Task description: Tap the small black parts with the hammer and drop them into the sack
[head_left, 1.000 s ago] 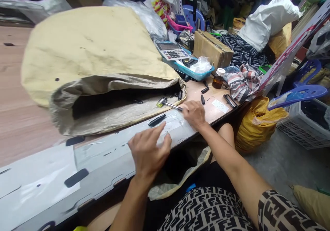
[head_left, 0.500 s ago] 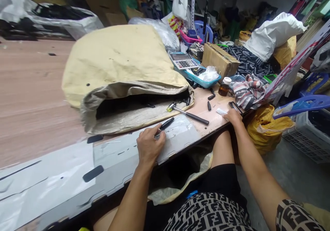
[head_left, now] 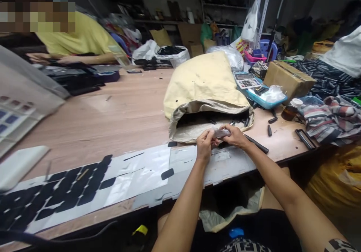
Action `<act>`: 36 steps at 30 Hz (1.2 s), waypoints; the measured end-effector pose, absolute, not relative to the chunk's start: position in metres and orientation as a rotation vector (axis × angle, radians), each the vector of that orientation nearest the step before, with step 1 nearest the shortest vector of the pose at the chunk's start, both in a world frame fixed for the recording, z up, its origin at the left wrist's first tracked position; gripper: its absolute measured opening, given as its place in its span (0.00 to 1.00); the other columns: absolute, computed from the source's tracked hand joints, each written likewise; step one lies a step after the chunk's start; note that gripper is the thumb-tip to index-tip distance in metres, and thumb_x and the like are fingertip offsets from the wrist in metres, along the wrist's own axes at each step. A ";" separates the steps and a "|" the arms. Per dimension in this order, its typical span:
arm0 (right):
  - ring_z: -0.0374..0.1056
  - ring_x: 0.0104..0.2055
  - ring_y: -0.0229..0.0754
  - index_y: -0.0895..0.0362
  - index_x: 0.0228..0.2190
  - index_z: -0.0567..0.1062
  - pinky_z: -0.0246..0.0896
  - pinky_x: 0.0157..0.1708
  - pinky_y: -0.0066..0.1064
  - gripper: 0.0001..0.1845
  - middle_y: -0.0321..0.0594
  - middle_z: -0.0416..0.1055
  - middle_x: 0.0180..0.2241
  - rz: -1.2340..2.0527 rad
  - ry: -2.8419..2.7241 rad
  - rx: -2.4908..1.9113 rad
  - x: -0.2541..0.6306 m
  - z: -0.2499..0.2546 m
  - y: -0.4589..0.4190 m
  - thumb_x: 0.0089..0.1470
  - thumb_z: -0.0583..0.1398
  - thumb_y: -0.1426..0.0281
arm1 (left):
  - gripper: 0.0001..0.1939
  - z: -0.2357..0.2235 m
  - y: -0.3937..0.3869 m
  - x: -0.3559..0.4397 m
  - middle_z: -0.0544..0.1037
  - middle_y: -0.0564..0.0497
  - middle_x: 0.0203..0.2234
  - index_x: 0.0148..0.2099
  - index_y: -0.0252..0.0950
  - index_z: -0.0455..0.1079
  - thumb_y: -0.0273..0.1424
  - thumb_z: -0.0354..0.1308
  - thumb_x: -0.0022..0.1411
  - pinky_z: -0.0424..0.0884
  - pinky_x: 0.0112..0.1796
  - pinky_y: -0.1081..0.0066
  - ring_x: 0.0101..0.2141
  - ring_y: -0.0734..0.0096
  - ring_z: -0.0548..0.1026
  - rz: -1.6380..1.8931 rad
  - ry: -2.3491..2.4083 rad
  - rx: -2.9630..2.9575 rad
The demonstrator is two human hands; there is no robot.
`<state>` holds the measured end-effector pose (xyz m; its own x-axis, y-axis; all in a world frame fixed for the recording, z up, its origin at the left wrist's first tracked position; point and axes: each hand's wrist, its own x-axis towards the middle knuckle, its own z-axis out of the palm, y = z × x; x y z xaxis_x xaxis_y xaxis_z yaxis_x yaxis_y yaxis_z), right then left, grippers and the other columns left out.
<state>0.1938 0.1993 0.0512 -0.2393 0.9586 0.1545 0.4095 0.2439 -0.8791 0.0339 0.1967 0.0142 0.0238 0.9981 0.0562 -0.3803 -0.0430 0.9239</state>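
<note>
I have the left hand (head_left: 205,143) and right hand (head_left: 235,136) together before the cream sack (head_left: 203,79), pinching, I think, a white label (head_left: 221,133). Handling it seems the step; next calls for steadiness.

Straight ahead of the left hand (head_left: 205,145) and right hand (head_left: 235,136), the cream sack (head_left: 203,79) bulges up and bars the way, though its slack mouth gapes toward them. Left of the sack, the tabletop (head_left: 135,105) offers a broad, bare stretch. On the right, a black handle (head_left: 257,144) lies near the right wrist; bare surface separates it from a small black piece (head_left: 269,130). Beyond, the blue tray (head_left: 272,104), brown bottle (head_left: 289,113) and striped cloth (head_left: 332,118) crowd any reach.
</note>
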 end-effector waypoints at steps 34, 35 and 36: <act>0.62 0.21 0.36 0.57 0.34 0.79 0.56 0.20 0.27 0.23 0.34 0.67 0.20 0.849 -1.434 -1.278 0.200 0.027 0.226 0.55 0.59 0.49 | 0.25 0.013 0.207 0.028 0.81 0.47 0.28 0.48 0.28 0.72 0.37 0.62 0.50 0.70 0.21 0.76 0.23 0.67 0.80 1.390 0.983 0.774; 0.63 0.22 0.37 0.57 0.34 0.79 0.57 0.21 0.28 0.23 0.36 0.68 0.21 0.812 -1.451 -1.286 0.201 0.025 0.226 0.55 0.59 0.49 | 0.26 0.012 0.208 0.028 0.81 0.47 0.28 0.50 0.28 0.72 0.36 0.62 0.50 0.70 0.22 0.76 0.24 0.66 0.80 1.383 0.976 0.775; 0.64 0.24 0.39 0.57 0.33 0.79 0.58 0.23 0.28 0.23 0.36 0.68 0.21 0.786 -1.461 -1.294 0.201 0.024 0.227 0.55 0.59 0.49 | 0.27 0.011 0.208 0.027 0.81 0.47 0.28 0.51 0.28 0.71 0.36 0.62 0.49 0.71 0.23 0.75 0.24 0.66 0.81 1.378 0.970 0.773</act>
<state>0.2010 0.2265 0.0244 0.0618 0.9659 0.2513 0.3223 0.2190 -0.9210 0.0270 0.2083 0.0115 -0.0571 0.9927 -0.1058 -0.4348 0.0706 0.8977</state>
